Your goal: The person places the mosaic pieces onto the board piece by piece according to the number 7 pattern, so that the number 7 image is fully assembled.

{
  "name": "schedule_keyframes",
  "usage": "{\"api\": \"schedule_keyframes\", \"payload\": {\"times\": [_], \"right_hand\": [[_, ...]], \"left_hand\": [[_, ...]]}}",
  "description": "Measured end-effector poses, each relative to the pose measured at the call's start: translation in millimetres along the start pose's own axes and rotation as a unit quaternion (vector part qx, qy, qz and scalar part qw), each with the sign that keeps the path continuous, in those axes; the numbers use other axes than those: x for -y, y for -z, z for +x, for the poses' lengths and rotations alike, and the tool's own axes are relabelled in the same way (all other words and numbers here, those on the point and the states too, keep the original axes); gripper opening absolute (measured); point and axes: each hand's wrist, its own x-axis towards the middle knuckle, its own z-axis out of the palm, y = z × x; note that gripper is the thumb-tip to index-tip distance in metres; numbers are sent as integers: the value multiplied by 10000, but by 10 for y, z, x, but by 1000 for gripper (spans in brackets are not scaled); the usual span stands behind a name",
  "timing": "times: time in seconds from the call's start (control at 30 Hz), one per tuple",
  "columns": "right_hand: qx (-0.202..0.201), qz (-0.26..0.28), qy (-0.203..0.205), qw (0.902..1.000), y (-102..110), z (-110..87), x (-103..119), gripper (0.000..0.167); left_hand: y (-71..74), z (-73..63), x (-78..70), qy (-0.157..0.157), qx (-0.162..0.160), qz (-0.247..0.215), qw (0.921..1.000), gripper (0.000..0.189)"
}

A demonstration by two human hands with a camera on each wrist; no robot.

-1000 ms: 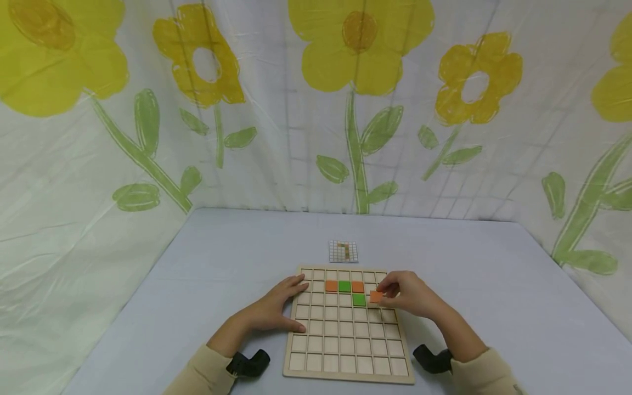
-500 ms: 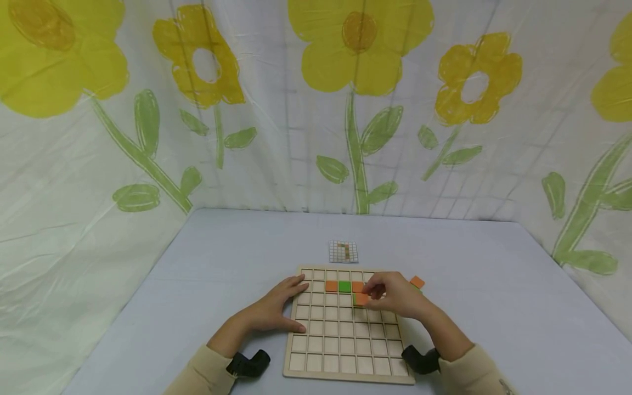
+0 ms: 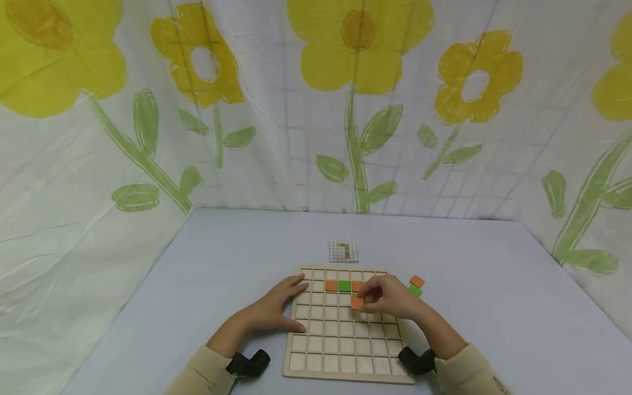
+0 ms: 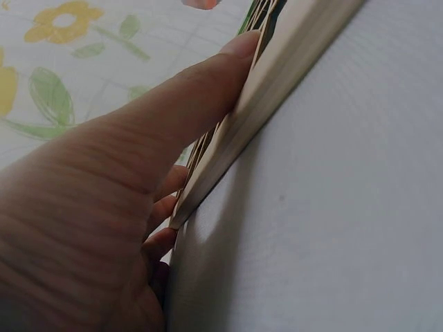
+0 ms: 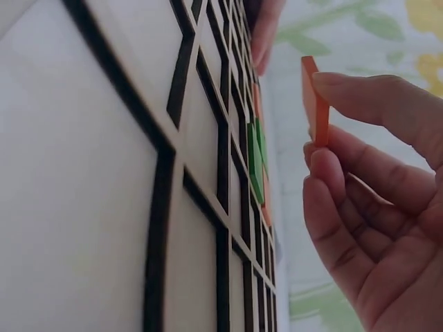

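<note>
My right hand (image 3: 392, 299) pinches an orange square tile (image 3: 357, 303) between thumb and fingers, above the wooden grid board (image 3: 331, 345). In the right wrist view the orange tile (image 5: 315, 104) stands on edge, apart from the grid. Under it in the head view, a green tile in the third row is mostly hidden. The second row holds an orange tile (image 3: 331, 286), a green tile (image 3: 344, 286) and another orange tile (image 3: 356, 286). My left hand (image 3: 271, 307) rests on the board's left edge, fingers spread; its thumb lies over the rim in the left wrist view.
Behind the board lies a small card (image 3: 343, 251) printed with a coloured grid. A loose orange tile (image 3: 417, 281) and a loose green tile (image 3: 415, 290) lie on the table (image 3: 237, 247) right of the board. A flowered curtain (image 3: 276, 137) hangs behind.
My right hand has carried the orange tile left across the board and slightly toward me, uncovering the loose tiles on the right. The left hand stays put.
</note>
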Motion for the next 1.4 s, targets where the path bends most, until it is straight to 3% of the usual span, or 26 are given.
{"api": "schedule_keyframes", "payload": {"times": [0.5,1.4], "right_hand": [[240,-62,-73,9997,-54,-11,-186,18],[270,-139,108,9995,-96,-20,-212,18]], "left_hand": [[1,20,9,-3,-12,65,10000,95],[-6,11,12,-121,-28,91,9999,95]]}}
